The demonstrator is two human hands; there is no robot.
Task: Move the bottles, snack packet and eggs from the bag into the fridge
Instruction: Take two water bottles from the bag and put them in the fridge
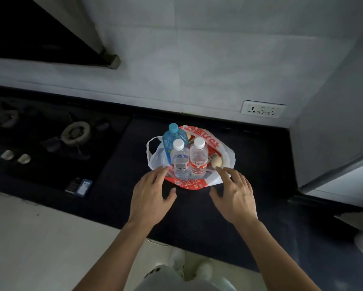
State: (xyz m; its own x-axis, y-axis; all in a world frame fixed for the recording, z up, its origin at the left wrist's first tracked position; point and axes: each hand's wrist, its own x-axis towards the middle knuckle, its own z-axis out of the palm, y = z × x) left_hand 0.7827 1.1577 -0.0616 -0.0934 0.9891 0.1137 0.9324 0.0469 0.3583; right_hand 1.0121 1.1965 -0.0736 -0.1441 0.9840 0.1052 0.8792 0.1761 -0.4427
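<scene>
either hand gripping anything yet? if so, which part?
Nothing held. Left hand and right hand are open with fingers spread, just short of the white-and-red plastic bag holding the clear bottles; whether fingertips touch its rim cannot be told.

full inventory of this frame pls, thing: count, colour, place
bag: 1, white and red, on the counter, open
clear bottles: 2, white caps, red labels, upright in the bag, front
blue bottle: 1, blue cap, behind them
eggs: 2 visible, tan, in the bag
snack packet: 1, red, behind the clear bottles
counter: 1, dark
hob: 1, black, left
socket: 1, white, wall
left hand: open, at the bag's front
right hand: open, near an egg
</scene>
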